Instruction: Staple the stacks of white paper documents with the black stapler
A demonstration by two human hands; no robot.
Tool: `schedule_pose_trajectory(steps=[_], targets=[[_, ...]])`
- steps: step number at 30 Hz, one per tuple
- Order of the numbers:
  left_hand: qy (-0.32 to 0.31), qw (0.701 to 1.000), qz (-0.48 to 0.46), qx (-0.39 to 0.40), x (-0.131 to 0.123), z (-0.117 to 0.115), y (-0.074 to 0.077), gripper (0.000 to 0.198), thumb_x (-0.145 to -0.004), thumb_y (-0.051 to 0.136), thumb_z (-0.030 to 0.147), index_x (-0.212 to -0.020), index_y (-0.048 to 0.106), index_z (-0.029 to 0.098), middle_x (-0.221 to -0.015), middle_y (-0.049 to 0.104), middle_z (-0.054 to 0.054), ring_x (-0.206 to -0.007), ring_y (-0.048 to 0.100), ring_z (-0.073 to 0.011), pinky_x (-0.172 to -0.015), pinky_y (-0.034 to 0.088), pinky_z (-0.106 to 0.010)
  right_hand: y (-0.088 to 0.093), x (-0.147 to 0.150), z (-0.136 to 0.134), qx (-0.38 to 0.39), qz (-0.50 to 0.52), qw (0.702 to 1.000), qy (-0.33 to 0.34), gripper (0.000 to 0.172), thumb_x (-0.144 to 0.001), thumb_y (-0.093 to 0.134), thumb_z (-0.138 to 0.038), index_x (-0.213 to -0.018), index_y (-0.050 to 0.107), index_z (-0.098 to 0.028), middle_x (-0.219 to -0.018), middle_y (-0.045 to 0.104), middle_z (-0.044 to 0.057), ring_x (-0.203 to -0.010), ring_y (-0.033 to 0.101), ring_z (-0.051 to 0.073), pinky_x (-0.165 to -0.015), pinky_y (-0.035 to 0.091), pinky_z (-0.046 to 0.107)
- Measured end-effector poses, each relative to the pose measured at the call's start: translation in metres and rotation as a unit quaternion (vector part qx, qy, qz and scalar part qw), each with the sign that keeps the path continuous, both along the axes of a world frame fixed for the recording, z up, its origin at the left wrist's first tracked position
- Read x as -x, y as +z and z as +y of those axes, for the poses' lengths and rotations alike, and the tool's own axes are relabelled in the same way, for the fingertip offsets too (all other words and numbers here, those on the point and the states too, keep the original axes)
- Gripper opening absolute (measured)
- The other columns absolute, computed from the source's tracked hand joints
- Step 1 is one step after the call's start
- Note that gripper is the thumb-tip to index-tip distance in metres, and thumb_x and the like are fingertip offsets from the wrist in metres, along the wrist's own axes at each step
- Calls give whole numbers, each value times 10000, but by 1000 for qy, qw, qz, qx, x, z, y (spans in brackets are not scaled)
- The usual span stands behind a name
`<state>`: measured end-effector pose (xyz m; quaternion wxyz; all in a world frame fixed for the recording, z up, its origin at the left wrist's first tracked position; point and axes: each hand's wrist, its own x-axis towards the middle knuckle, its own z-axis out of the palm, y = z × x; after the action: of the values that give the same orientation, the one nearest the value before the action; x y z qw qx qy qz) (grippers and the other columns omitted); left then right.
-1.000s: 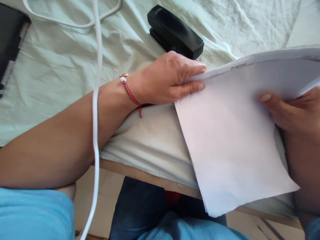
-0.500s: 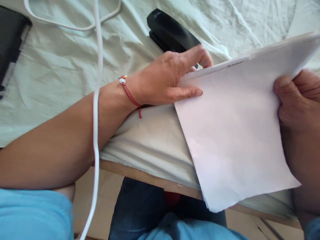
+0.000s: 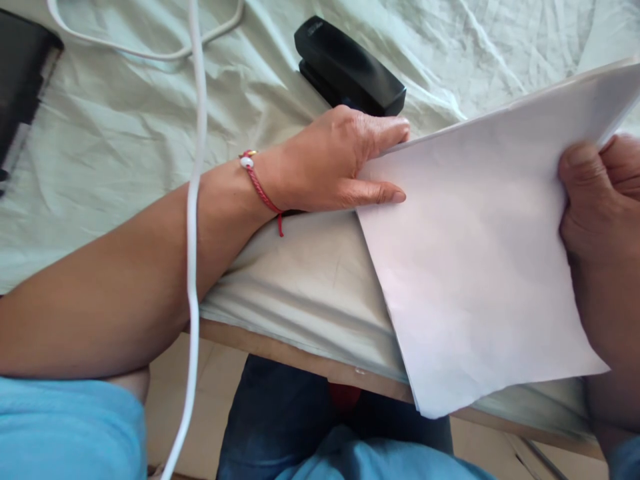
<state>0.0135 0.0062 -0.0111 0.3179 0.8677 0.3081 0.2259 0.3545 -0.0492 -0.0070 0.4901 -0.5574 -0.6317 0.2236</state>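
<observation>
A stack of white paper sheets [image 3: 480,267] is held tilted between my two hands, its lower end hanging past the table's front edge. My left hand [image 3: 340,160], with a red cord bracelet at the wrist, grips the left edge, thumb on top and the other fingers behind. At the right edge my right hand [image 3: 605,193] pinches the stack, thumb on the top sheet and fingers partly hidden beneath. The visible face of the top sheet is blank. Just beyond my left hand lies a black stapler [image 3: 350,63] on the cloth.
A pale green, wrinkled cloth [image 3: 125,120] covers the table, whose wooden edge [image 3: 300,357] runs in front of my lap. A white cable [image 3: 193,220] crosses over my left forearm. A dark case-like object [image 3: 25,80] lies at the far left.
The printed word at the top of the stack is no longer visible. My left fingers have closed in on the edge, uncovering the stapler's near end. The stack has shifted slightly right.
</observation>
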Motion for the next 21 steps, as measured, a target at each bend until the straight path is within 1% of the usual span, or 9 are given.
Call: schedule_pose_trajectory(steps=[3,5,7,9,12,14,18,20,21], targets=[[-8,1000,-17,2,0,2,-2,417,-878,779,607,-818,535,274,-692,482,15,-791,581,-223,-799,460,-358,1,1,-1,6,-1,1000,1,641,-816,917,-702,-686,601,-160,-643,410,-26,-559,324,27,-496,233,254],[-15,1000,-24,-2,0,2,-3,424,-876,765,601,-787,490,291,-662,450,16,-752,546,-229,-760,444,-371,0,-1,-1,7,-2,1000,2,664,-821,909,-710,-670,575,-157,-637,390,-28,-550,316,21,-487,221,243],[-14,1000,-21,-7,-1,1,-2,392,-896,717,569,-785,458,297,-652,441,16,-711,515,-231,-736,423,-387,-1,-4,-1,4,-7,1000,4,696,-830,898,-718,-646,536,-153,-626,357,-30,-542,284,13,-477,191,233],[-13,1000,-22,-11,-2,0,0,346,-916,668,512,-789,439,287,-665,450,19,-674,477,-211,-736,398,-392,-4,-8,-2,2,-8,1000,18,679,-843,890,-713,-658,569,-145,-624,388,-27,-545,301,12,-477,198,225],[-22,999,-40,-15,-3,-2,3,344,-913,670,472,-776,425,273,-684,464,27,-655,419,-171,-739,368,-381,-8,-13,-6,21,-1,999,39,543,-846,918,-649,-779,750,-137,-704,586,9,-601,465,45,-503,326,221],[-23,998,-51,-11,-4,-2,3,325,-919,670,478,-788,453,275,-704,498,23,-667,429,-172,-737,373,-381,-10,-13,-8,40,7,999,35,463,-836,945,-595,-859,822,-150,-799,687,32,-673,563,79,-545,422,238],[-6,999,-43,-3,-3,-3,5,174,-950,590,393,-851,505,278,-750,551,11,-681,465,-186,-758,400,-393,-12,-13,-7,35,13,999,24,438,-823,950,-594,-896,848,-174,-877,739,44,-744,611,109,-608,496,278],[-17,999,-44,-10,-2,-4,6,184,-969,563,402,-853,490,278,-740,524,16,-681,469,-182,-767,405,-388,-13,-15,-6,31,-8,999,25,469,-853,908,-640,-887,836,-179,-876,732,43,-751,610,115,-611,504,283],[-25,999,-43,-12,-2,-4,7,208,-987,549,425,-856,484,278,-743,515,17,-689,478,-180,-776,410,-383,-13,-18,-6,30,-24,999,27,500,-863,890,-665,-835,808,-173,-837,705,39,-730,588,109,-588,484,273]])
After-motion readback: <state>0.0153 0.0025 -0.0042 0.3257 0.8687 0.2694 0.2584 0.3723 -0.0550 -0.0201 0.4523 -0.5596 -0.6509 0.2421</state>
